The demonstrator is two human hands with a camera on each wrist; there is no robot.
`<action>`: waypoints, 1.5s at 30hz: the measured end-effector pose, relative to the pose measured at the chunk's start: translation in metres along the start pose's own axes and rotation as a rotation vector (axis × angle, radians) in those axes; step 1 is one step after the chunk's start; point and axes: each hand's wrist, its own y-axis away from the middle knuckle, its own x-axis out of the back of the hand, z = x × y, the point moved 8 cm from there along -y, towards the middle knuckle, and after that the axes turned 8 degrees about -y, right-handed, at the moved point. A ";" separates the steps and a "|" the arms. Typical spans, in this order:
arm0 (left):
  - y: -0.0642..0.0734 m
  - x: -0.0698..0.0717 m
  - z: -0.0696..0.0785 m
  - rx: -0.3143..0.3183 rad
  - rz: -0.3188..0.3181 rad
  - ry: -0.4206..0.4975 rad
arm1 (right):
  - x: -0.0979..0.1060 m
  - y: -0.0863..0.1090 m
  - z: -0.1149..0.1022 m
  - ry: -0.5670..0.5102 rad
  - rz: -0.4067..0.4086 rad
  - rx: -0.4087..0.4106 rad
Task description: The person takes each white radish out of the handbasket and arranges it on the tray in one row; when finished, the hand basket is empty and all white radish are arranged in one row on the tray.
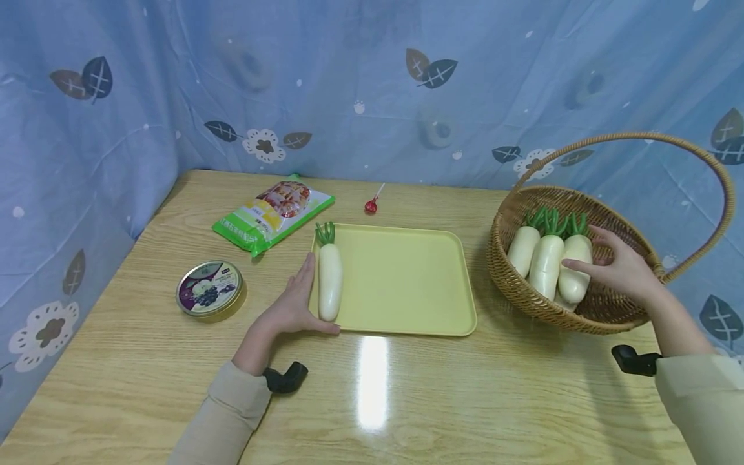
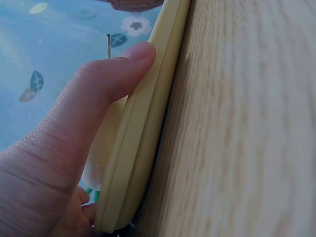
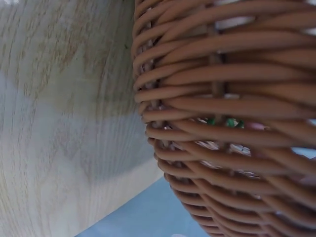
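Observation:
My left hand [image 1: 293, 307] rests at the near left corner of a yellow tray [image 1: 407, 278]; its thumb [image 2: 116, 74] lies on the rim and its other fingers run along the left side. A white radish [image 1: 330, 284] with green stalks lies lengthwise at the tray's left end, beside those fingers. Over at the wicker basket [image 1: 535, 300], my right hand [image 1: 622, 265] reaches inside and grips the rightmost white radish [image 1: 575, 271], thumb across its front and fingers at its far right side. Two more radishes lie left of it, including the middle radish [image 1: 546, 265].
A green and white food packet [image 1: 276, 213] lies behind the tray's left end. Left of the tray stands a round tin [image 1: 209, 290]. A red lollipop [image 1: 371, 205] lies behind the tray. The basket's tall handle [image 1: 657, 137] arches up beside my right forearm. A blue curtain [image 1: 360, 97] hangs behind.

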 end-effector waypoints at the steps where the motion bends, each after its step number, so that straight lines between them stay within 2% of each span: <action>1: 0.000 0.000 0.000 0.000 0.000 0.000 | -0.001 -0.001 0.001 -0.009 -0.014 -0.009; 11: 0.001 0.001 0.001 0.006 -0.005 0.001 | -0.009 -0.006 0.010 -0.184 -0.131 -0.062; 22: 0.000 0.000 0.000 0.012 -0.002 0.007 | -0.014 -0.009 0.015 -0.234 -0.211 -0.073; 35: 0.000 0.000 0.000 0.007 0.000 0.006 | -0.013 -0.009 0.018 -0.276 -0.214 -0.093; 45: 0.000 -0.001 -0.001 0.010 -0.001 0.000 | -0.009 -0.006 0.019 -0.307 -0.173 -0.087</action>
